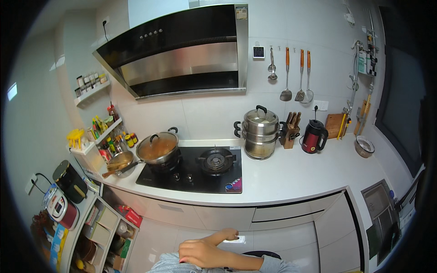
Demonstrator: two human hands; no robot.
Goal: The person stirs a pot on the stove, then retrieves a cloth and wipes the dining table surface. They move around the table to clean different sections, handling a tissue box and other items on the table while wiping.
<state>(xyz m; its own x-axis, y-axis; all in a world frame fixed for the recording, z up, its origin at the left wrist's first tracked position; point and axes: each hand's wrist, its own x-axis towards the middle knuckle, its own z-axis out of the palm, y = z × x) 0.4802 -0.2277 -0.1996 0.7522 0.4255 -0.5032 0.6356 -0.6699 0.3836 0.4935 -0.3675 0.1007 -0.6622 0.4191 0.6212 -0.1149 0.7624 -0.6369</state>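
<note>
Both my arms cross low in front of my body. My right hand is wrapped over my left forearm, at the edge of the rolled grey left sleeve; its fingertips are mostly hidden. Past it reaches my left hand, fingers curled, with no object visible in it. Beyond my hands is the counter with a black two-burner gas hob. On its left burner sits a lidded wok with reddish-brown food under the glass lid. The right burner carries no pot.
A stacked steel steamer, a knife block and a red electric kettle stand along the wall. Left of the wok is a metal bowl. A range hood hangs above; a sink is at right, shelving at left.
</note>
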